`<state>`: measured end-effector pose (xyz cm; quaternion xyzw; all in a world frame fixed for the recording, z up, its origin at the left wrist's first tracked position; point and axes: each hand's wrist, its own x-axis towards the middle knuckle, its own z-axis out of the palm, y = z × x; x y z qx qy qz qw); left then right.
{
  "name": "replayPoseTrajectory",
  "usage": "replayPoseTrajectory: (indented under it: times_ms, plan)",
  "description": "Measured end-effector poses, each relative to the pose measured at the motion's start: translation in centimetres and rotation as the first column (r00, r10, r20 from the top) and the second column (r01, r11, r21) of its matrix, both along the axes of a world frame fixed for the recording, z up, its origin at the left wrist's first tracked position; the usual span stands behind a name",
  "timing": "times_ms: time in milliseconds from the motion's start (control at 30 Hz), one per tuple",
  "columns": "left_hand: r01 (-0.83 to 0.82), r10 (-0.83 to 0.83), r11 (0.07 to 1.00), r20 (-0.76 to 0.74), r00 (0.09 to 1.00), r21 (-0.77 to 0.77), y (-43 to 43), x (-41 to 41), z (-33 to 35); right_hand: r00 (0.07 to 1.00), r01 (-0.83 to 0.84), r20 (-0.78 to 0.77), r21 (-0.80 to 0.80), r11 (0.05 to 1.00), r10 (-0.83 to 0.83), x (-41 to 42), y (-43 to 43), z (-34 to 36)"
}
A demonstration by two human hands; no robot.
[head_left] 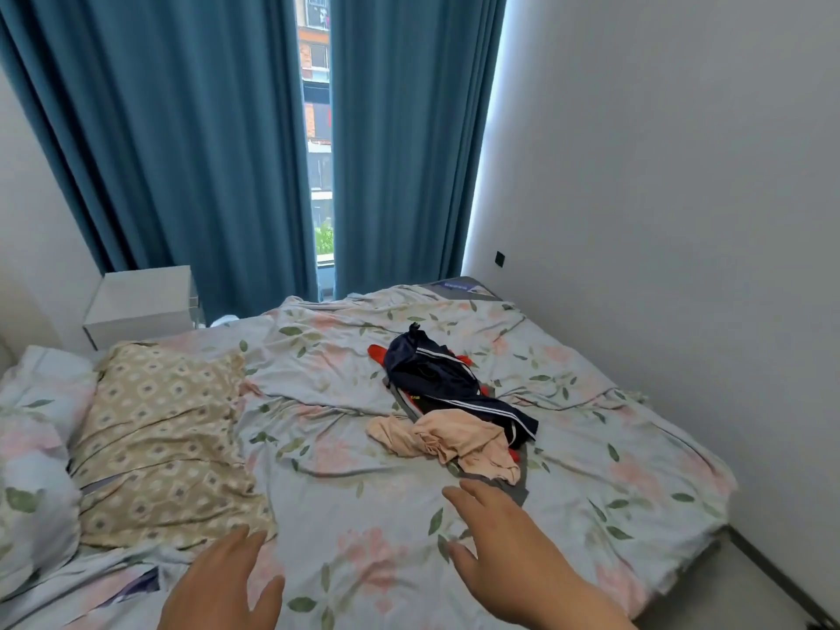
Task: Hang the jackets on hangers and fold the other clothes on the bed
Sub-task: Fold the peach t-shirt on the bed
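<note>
Nightstand at 10 o'clock in frame, beige patterned pillow at 8 on the bed. Left hand at 7: fingers straight, slightly spread, holding nothing, over the sheet. Clothes pile just below centre, at 12 from the right hand: navy jacket with white stripes on top, red garment under it, peach garment crumpled at the near end, grey cloth nearest. Right hand at 5: fingers extended and apart, empty, tips near the grey cloth, contact unclear. No hanger in view. Progress estimate: zero. Nothing hung, nothing folded, every item left.
</note>
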<state>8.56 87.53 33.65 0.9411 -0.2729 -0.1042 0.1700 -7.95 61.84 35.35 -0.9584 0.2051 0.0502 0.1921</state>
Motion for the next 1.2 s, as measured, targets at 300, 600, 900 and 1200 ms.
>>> replayPoseTrajectory:
  times_ms: [300, 600, 900, 1200]
  plan:
    - [0.105, -0.105, 0.992, 0.000, 0.994, 0.075, -12.6, -0.4, -0.9, 0.991, 0.130, 0.013, 0.043, 0.991, -0.130, -2.7, -11.3, -2.1]
    - [0.114, -0.124, 0.984, 0.067, 0.990, 0.139, -22.1, -0.8, -0.6, 0.989, 0.144, 0.023, 0.083, 0.986, -0.146, -3.1, -20.9, -5.0]
    - [0.240, -0.259, 0.953, 0.084, 0.962, 0.184, -29.3, -0.3, -1.2, 0.975, 0.220, 0.019, 0.100, 0.970, -0.223, -5.3, -25.6, -6.6]
    - [0.295, -0.310, 0.935, 0.051, 0.949, 0.198, -35.5, 5.3, -7.3, 0.968, 0.245, 0.027, 0.101, 0.964, -0.249, -2.1, -29.3, -10.5]
